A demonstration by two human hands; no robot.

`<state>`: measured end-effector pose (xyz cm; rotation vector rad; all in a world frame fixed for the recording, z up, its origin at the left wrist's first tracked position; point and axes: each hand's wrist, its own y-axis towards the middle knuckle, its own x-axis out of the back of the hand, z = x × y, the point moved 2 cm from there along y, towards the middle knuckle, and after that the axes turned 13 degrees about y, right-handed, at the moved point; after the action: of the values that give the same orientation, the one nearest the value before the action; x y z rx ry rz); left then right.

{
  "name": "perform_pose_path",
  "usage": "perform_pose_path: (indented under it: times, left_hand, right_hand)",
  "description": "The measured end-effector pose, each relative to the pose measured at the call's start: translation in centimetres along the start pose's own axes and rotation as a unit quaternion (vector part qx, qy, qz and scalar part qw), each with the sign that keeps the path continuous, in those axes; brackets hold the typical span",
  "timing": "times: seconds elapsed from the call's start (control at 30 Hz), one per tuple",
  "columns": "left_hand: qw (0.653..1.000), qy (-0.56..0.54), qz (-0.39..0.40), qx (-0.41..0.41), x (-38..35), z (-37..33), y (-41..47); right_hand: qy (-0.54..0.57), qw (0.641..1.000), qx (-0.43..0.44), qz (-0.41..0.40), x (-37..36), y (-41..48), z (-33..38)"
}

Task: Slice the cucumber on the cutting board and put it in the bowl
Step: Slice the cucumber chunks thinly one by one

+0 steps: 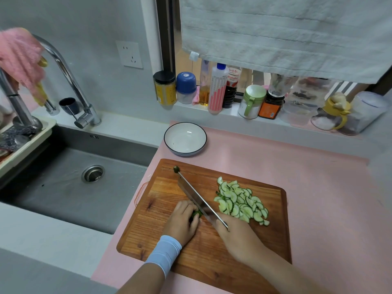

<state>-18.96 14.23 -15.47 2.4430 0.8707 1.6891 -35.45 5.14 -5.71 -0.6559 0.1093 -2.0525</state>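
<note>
Two hands are seen over a rectangular brown wooden cutting board (165,198), which is laid on a pink counter mat (318,198). The left hand (184,219), banded at the wrist by a pale blue sleeve, is curled down over a short dark green cucumber stub (197,213), with the fingertips pressed on it just beside the blade. The right hand (237,236) is closed round the handle of a broad steel cleaver (197,196); the handle itself is hidden. The blade is set diagonally across the board, with its edge at the stub.

A heap of pale green half-moon cucumber slices (241,202) is piled on the board to the right of the blade. A small dark green end piece (175,169) is noted by the blade tip. A white ceramic bowl with a dark rim (185,138) is placed on the mat just beyond the board.

On the window ledge, white lettering is carried on the red label of a dark sauce bottle (232,85), and print on an orange-labelled dark jar (270,107); neither can be read. A grey sink (63,187) is located to the left.
</note>
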Motion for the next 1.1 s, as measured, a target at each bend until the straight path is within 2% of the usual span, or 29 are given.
perform_pose_path:
  times: [0.43, 0.73, 1.1]
  left_hand:
    - [1.0, -0.013, -0.003, 0.003, -0.1, 0.1, 0.0]
    - [1.0, 0.007, -0.013, -0.002, 0.1, -0.2, -0.3]
    - [1.0, -0.02, -0.009, 0.011, 0.4, -0.2, -0.2]
  right_hand:
    - [0.013, 0.999, -0.024, 0.019, -1.0, 1.9, 0.7]
    - [-0.007, 1.0, -0.027, -0.003, -1.7, 3.6, 0.7]
    - [0.007, 1.0, 0.011, -0.015, -1.3, 1.0, 1.6]
